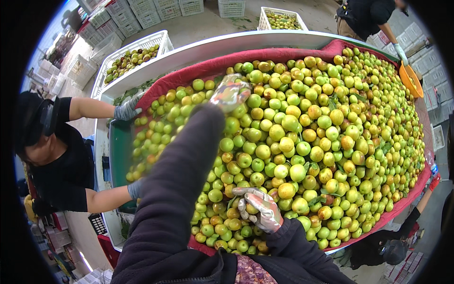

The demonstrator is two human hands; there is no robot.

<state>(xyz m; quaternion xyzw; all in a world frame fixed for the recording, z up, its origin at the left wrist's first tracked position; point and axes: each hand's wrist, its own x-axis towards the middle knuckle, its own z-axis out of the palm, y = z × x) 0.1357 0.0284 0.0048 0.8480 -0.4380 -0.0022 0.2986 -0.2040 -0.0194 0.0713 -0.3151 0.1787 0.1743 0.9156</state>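
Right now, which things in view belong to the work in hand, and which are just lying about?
In the work:
- green-and-reddish fruit
- left hand, blurred, over the fruit
- right hand, fingers curled among them
- red cloth beneath

Apparently just lying about:
- stacked white crates, far side
- black crate, lower left

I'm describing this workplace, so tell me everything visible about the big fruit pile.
The fruit pile is a broad heap of round, smooth fruits, green to yellow, many blushed reddish, with scattered leaves. It lies on a red cloth, its left end blurred beside a green tray. The person's gloved left hand, blurred, reaches over it; the gloved right hand, fingers curled, lies against it.
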